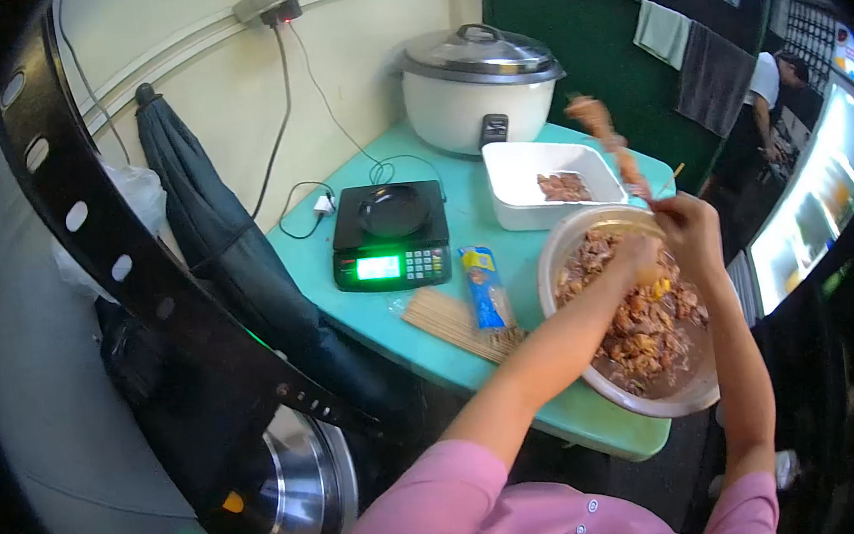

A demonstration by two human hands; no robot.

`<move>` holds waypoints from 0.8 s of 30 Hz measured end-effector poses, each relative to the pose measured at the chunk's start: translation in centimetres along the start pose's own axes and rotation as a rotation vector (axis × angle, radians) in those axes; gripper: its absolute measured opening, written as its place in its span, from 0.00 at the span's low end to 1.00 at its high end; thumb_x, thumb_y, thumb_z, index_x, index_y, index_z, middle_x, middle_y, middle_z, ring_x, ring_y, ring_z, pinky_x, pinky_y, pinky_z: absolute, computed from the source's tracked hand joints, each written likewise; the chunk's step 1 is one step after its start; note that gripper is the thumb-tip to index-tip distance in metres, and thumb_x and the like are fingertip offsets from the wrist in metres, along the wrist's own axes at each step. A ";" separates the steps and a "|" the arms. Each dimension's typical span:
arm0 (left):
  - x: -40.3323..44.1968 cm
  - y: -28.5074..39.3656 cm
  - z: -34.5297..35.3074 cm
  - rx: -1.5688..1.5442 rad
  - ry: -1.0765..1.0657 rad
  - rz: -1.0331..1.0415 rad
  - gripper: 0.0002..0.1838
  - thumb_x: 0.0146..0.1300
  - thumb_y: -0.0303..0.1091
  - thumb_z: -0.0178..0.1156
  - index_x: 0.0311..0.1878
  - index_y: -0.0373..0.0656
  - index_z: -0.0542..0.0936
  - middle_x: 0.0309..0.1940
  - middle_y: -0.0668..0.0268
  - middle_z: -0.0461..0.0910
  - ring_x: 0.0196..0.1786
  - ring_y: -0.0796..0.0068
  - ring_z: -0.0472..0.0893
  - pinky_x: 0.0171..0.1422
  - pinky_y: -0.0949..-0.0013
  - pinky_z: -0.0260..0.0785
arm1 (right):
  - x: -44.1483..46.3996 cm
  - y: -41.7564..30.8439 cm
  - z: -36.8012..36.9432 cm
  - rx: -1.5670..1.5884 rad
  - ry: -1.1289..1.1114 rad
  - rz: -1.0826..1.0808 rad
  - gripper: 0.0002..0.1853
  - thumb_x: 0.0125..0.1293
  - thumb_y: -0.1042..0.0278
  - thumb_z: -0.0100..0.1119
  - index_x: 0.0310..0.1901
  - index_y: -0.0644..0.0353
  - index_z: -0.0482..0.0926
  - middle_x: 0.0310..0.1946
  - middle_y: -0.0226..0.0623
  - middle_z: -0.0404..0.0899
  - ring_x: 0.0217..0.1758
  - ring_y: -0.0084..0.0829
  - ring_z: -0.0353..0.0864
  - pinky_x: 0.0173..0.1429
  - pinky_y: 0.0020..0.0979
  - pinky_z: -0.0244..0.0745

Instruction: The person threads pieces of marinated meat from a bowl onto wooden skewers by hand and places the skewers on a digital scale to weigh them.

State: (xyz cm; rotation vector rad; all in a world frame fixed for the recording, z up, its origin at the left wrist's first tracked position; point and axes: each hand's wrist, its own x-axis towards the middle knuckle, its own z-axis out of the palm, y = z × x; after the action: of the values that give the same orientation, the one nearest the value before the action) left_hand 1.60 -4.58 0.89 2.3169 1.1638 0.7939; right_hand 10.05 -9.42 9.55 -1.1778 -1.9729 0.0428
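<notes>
Marinated meat pieces [644, 350] fill a wide round bowl [547, 283] at the table's right edge. My left hand [637, 258] is over the meat inside the bowl, blurred, its fingers too smeared to read. Just right of it, my right hand [687, 226] is closed around the lower end of a skewer of meat [609, 137], which tilts up and to the left above the bowl's far rim. Behind the bowl, a white tray [523, 214] holds a few skewered meat pieces [563, 187].
A scale [389, 235] with a lit green display, bare skewers [452, 325] and a blue packet [486, 287] lie on the green table [425, 373]. A rice cooker [478, 87] stands at the back. Beside a glass-front fridge [822, 186], a person [761, 110] stands at the far right.
</notes>
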 end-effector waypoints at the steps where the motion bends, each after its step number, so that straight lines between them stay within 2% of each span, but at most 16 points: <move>1: -0.2 0.5 -0.2 0.021 -0.025 -0.010 0.18 0.45 0.35 0.66 0.42 0.42 0.80 0.42 0.52 0.80 0.50 0.52 0.77 0.56 0.58 0.68 | 1.5 -0.8 2.0 0.023 -0.055 -0.069 0.08 0.51 0.77 0.60 0.34 0.68 0.81 0.26 0.46 0.79 0.28 0.32 0.79 0.36 0.27 0.71; 2: 0.1 0.4 0.5 0.030 -0.030 -0.010 0.18 0.45 0.35 0.65 0.42 0.42 0.80 0.42 0.51 0.80 0.50 0.52 0.77 0.57 0.58 0.68 | 3.2 -2.4 3.8 -0.050 -0.165 -0.130 0.07 0.51 0.77 0.60 0.34 0.68 0.82 0.27 0.48 0.79 0.29 0.36 0.79 0.37 0.31 0.72; 3: 0.4 0.2 1.1 0.038 -0.030 -0.007 0.18 0.45 0.35 0.65 0.42 0.41 0.79 0.42 0.51 0.79 0.50 0.52 0.77 0.57 0.57 0.68 | 4.2 -3.9 6.1 0.016 -0.184 -0.244 0.07 0.50 0.77 0.61 0.33 0.66 0.82 0.28 0.48 0.79 0.30 0.40 0.79 0.38 0.33 0.72; 4: 0.7 -0.1 1.6 0.043 -0.038 -0.003 0.18 0.45 0.35 0.65 0.42 0.41 0.79 0.42 0.51 0.79 0.51 0.52 0.77 0.57 0.57 0.67 | 5.7 -3.8 9.2 -0.072 -0.283 -0.223 0.07 0.50 0.77 0.61 0.33 0.65 0.83 0.29 0.48 0.79 0.32 0.41 0.80 0.39 0.35 0.73; 5: 1.0 -0.1 2.2 0.039 -0.039 0.002 0.18 0.45 0.35 0.64 0.42 0.41 0.79 0.43 0.51 0.79 0.51 0.52 0.77 0.57 0.57 0.67 | 6.5 -4.4 12.2 -0.118 -0.255 -0.282 0.07 0.51 0.76 0.61 0.33 0.63 0.83 0.29 0.47 0.80 0.32 0.43 0.80 0.39 0.37 0.74; 6: 1.1 -0.3 2.6 0.038 -0.044 0.004 0.18 0.46 0.35 0.64 0.42 0.41 0.79 0.43 0.51 0.79 0.51 0.52 0.77 0.58 0.56 0.67 | 7.3 -5.8 14.4 -0.134 -0.355 -0.211 0.05 0.50 0.73 0.58 0.28 0.60 0.84 0.27 0.48 0.80 0.35 0.47 0.81 0.41 0.42 0.76; 7: 1.2 -0.2 2.8 0.034 -0.050 0.007 0.18 0.46 0.35 0.64 0.42 0.40 0.79 0.43 0.50 0.79 0.51 0.52 0.76 0.58 0.56 0.66 | 7.8 -6.6 16.9 -0.122 -0.364 -0.225 0.05 0.49 0.74 0.58 0.26 0.61 0.83 0.26 0.49 0.80 0.33 0.49 0.81 0.39 0.43 0.77; 8: 1.4 -0.4 2.9 0.035 -0.057 0.006 0.18 0.46 0.35 0.63 0.42 0.40 0.79 0.43 0.50 0.79 0.51 0.52 0.76 0.58 0.56 0.66 | 8.5 -6.8 19.3 -0.147 -0.397 -0.295 0.05 0.50 0.74 0.58 0.26 0.61 0.83 0.27 0.50 0.80 0.33 0.49 0.81 0.40 0.44 0.77; 10: 1.3 -0.7 3.2 0.033 -0.068 0.012 0.18 0.46 0.34 0.63 0.42 0.40 0.79 0.43 0.50 0.79 0.52 0.52 0.76 0.59 0.55 0.66 | 9.1 -7.5 23.2 -0.171 -0.476 -0.303 0.04 0.50 0.73 0.60 0.28 0.61 0.82 0.32 0.53 0.80 0.39 0.49 0.81 0.43 0.44 0.77; 11: 1.4 -0.8 3.2 0.035 -0.071 0.015 0.18 0.47 0.34 0.62 0.42 0.40 0.78 0.43 0.49 0.79 0.52 0.52 0.76 0.59 0.55 0.65 | 9.3 -8.1 24.5 -0.162 -0.465 -0.296 0.04 0.50 0.73 0.60 0.28 0.61 0.82 0.32 0.53 0.80 0.39 0.49 0.81 0.43 0.44 0.77; 13: 1.3 -1.0 3.3 0.029 -0.084 0.024 0.18 0.47 0.34 0.62 0.42 0.39 0.78 0.43 0.49 0.78 0.53 0.52 0.76 0.60 0.54 0.65 | 9.5 -8.9 26.7 -0.225 -0.578 -0.204 0.06 0.49 0.74 0.60 0.31 0.62 0.81 0.33 0.53 0.80 0.41 0.48 0.81 0.44 0.43 0.77; 14: 1.3 -1.0 3.6 0.026 -0.088 0.025 0.18 0.47 0.34 0.62 0.42 0.39 0.78 0.44 0.49 0.78 0.53 0.52 0.76 0.60 0.54 0.65 | 9.3 -8.8 27.4 -0.165 -0.557 -0.233 0.08 0.49 0.73 0.60 0.33 0.65 0.80 0.35 0.52 0.80 0.41 0.49 0.81 0.44 0.43 0.77; 19: 2.1 -1.7 4.9 -0.004 -0.094 0.034 0.17 0.48 0.34 0.60 0.43 0.38 0.77 0.44 0.48 0.78 0.54 0.52 0.75 0.61 0.53 0.63 | 9.6 -8.6 31.0 -0.089 -0.543 -0.140 0.08 0.49 0.74 0.60 0.32 0.65 0.80 0.35 0.52 0.80 0.41 0.49 0.81 0.44 0.44 0.77; 21: 2.0 -1.6 4.9 -0.030 -0.110 0.008 0.18 0.50 0.34 0.59 0.46 0.38 0.77 0.48 0.50 0.76 0.58 0.50 0.71 0.66 0.41 0.53 | 9.6 -8.8 31.4 -0.084 -0.544 -0.125 0.07 0.49 0.74 0.61 0.32 0.65 0.80 0.35 0.52 0.80 0.41 0.50 0.80 0.45 0.44 0.77; 22: 1.6 -1.5 4.4 -0.036 -0.108 0.002 0.18 0.50 0.34 0.59 0.46 0.38 0.77 0.48 0.50 0.76 0.58 0.50 0.71 0.66 0.41 0.53 | 9.6 -9.0 31.3 -0.083 -0.561 -0.109 0.07 0.49 0.74 0.60 0.32 0.64 0.80 0.36 0.52 0.80 0.41 0.50 0.80 0.44 0.44 0.77; 24: 1.1 -0.8 4.1 0.021 -0.087 -0.029 0.19 0.50 0.34 0.59 0.48 0.38 0.76 0.53 0.50 0.73 0.61 0.49 0.67 0.66 0.32 0.44 | 9.4 -8.9 31.7 -0.082 -0.590 -0.092 0.07 0.49 0.74 0.60 0.32 0.64 0.80 0.36 0.52 0.80 0.41 0.50 0.80 0.44 0.44 0.77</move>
State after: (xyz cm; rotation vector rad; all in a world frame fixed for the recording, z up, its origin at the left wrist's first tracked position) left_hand 4.34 -3.70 -2.35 2.3217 1.1713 0.6666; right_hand -19.30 3.84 -1.96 -1.2178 -2.5607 0.2932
